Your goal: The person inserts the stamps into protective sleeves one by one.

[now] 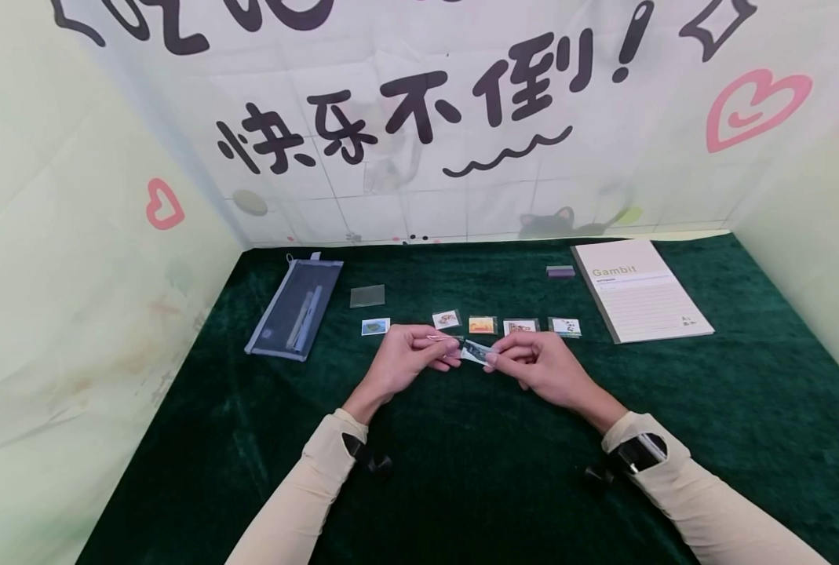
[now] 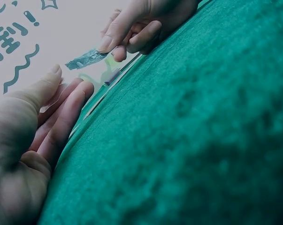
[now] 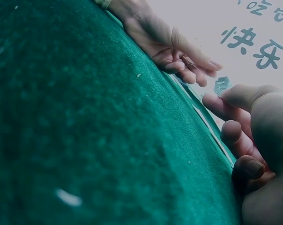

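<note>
Between finger and thumb, my right hand (image 1: pixel 546 365) pinches a small dark-pictured stamp (image 1: pixel 476 352) with a pale border. My left hand (image 1: pixel 408 357) faces it, pinching a small clear sleeve (image 2: pixel 53 97) that is mostly hidden by the fingers. In the left wrist view the stamp (image 2: pixel 87 59) is just apart from the left fingertips, above the cloth. Beyond the hands several small stamps lie in a row, among them a blue one (image 1: pixel 375 326), an orange one (image 1: pixel 483 325) and a white one (image 1: pixel 566 327). Some have clear sleeves around them.
Another clear sleeve (image 1: pixel 367 296) lies behind the blue stamp. A zip pouch (image 1: pixel 320 294) with slim items inside is at the left. At the right lie a notebook (image 1: pixel 645 294) and a small purple block (image 1: pixel 560 271). Dark green cloth (image 1: pixel 476 471) covers the table; a printed curtain (image 1: pixel 391 212) stands behind.
</note>
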Demonstrator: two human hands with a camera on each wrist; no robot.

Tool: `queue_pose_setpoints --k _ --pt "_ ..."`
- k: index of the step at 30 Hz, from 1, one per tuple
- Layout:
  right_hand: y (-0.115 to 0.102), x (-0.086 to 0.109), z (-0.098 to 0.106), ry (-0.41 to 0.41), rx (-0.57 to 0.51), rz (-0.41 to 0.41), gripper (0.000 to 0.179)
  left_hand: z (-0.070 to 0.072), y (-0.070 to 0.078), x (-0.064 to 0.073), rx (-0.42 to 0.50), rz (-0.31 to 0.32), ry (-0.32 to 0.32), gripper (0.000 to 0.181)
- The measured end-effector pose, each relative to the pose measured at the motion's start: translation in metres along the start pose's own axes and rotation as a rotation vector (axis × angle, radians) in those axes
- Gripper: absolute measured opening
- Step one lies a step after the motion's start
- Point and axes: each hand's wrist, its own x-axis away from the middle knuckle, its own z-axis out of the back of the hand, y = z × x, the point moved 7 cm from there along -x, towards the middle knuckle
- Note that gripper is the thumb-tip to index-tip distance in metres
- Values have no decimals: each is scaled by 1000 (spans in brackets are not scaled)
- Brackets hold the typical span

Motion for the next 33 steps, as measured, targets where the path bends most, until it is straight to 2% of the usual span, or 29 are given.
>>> queue_pose_setpoints --k 22,33 --pt "1 -1 -4 -38 15 -16 21 -2 2 0 -41 -9 -12 24" --pt "0 0 -6 -54 58 23 17 -3 2 0 -55 -16 -25 22"
